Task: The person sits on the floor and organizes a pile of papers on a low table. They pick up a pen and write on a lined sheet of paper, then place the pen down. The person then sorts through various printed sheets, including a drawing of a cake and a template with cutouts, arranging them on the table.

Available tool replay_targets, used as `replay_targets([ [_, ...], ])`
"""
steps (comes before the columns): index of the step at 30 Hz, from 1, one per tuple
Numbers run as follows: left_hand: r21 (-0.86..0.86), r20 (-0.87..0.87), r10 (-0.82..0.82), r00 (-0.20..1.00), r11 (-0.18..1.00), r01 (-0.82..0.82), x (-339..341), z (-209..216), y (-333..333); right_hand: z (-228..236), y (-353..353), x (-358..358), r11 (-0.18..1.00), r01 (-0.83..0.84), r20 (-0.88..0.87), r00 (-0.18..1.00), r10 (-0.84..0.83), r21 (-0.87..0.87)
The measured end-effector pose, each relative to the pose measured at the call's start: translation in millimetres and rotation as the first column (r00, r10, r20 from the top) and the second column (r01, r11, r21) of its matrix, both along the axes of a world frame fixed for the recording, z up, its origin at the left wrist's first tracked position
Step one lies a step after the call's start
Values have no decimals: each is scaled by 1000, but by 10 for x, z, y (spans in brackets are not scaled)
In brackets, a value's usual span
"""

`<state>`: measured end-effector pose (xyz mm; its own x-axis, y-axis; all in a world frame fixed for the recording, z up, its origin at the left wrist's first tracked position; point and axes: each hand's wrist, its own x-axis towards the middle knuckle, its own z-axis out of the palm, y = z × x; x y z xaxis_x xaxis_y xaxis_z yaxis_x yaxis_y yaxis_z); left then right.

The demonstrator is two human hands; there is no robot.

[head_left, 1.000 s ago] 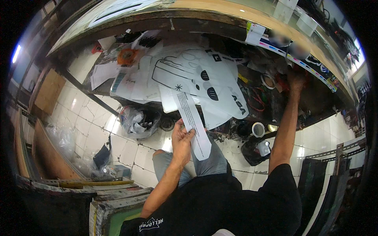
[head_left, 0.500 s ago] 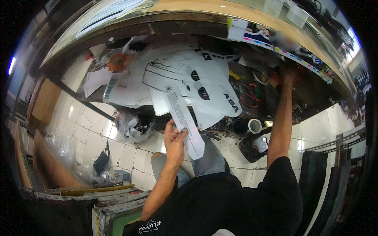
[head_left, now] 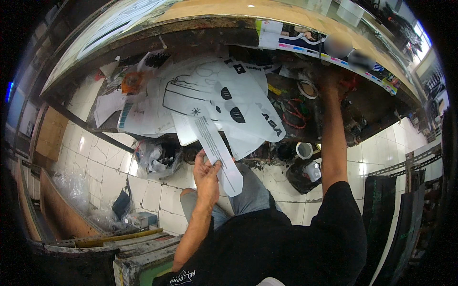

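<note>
My left hand (head_left: 207, 180) is closed on a long paper strip (head_left: 218, 156) with small print, thumb on top. The strip slants from over my knees up to the shelf, its far end overlapping large translucent sheets (head_left: 191, 93) with black line drawings and dark shapes. My right arm stretches to the shelf under the tabletop, where my right hand (head_left: 332, 82) is in deep shadow. Its fingers are too dark to make out. A pale ring like a tape roll (head_left: 307, 89) lies just left of it, and something red (head_left: 350, 83) shows on its right.
A tangled red cord (head_left: 295, 117) and an orange round thing (head_left: 132, 82) lie on the shelf. The tabletop edge (head_left: 191, 28) overhangs it. Below are an open pot (head_left: 304, 150), a black bag (head_left: 301, 175) and a clear plastic bag (head_left: 157, 159). Framed boards (head_left: 143, 252) stand at lower left.
My right hand has shifted a little left along the shelf, closer to the pale ring. My left hand keeps hold of the paper strip. The whole view has shifted slightly.
</note>
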<state>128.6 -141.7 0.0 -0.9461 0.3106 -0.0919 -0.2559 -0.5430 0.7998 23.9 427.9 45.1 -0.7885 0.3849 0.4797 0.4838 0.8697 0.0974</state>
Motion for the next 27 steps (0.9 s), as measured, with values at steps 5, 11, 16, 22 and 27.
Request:
replay_targets([
  [5, -2, 3, 33, 999, 999, -33, 49, -6, -34, 78, -967, -568, 981, -161, 137, 975, 175, -111],
  [11, -26, 3, 34, 999, 999, -34, 30, 5, -37, 67, -1095, -716, 947, -317, 273, 907, 321, -61],
  [16, -15, 1, 51, 999, 999, -51, -10, -69, -57, 43, -1096, -799, 941, -339, 230, 914, 334, -18],
  [22, -23, 19, 44, 999, 999, -44, -60, -72, -105, -39, -1171, -933, 927, -374, 196, 911, 363, 21],
  [27, -56, 30, 82, 996, 995, -80, -16, 1, -146, -82, -1116, -979, 916, -397, 156, 910, 384, 61],
])
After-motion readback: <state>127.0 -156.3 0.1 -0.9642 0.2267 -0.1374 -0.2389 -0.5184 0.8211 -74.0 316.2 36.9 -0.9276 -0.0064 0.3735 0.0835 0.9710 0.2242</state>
